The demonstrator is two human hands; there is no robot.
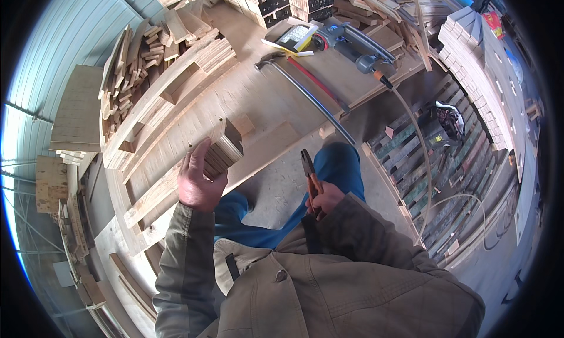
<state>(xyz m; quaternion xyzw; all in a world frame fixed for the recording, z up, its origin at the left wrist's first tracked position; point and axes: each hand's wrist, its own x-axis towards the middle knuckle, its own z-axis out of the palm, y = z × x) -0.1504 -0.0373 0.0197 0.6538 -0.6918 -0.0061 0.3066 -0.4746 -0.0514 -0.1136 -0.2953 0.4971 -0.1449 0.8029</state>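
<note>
My left hand (201, 182) is closed on the near end of a layered wooden block (224, 147), its thumb and fingers on either side. The block rests over a pale wooden frame on the workbench (258, 94). Small dark spots, perhaps nail ends, show at its far end and by my fingertips. Lower and to the right, my right hand (325, 202) grips pliers (309, 169) by their orange-brown handles. Their dark jaws point up and away, above my blue trouser leg and apart from the block. The jaw tips are too small to show whether anything is between them.
A hammer (305, 94) lies across the bench, beside a red bar (311, 79). Behind them sit a nail gun (346, 44) with an air hose (414, 120) and a black-and-yellow package (295, 38). Wood offcuts (132, 62) pile up at left. A slatted pallet (435, 156) stands right.
</note>
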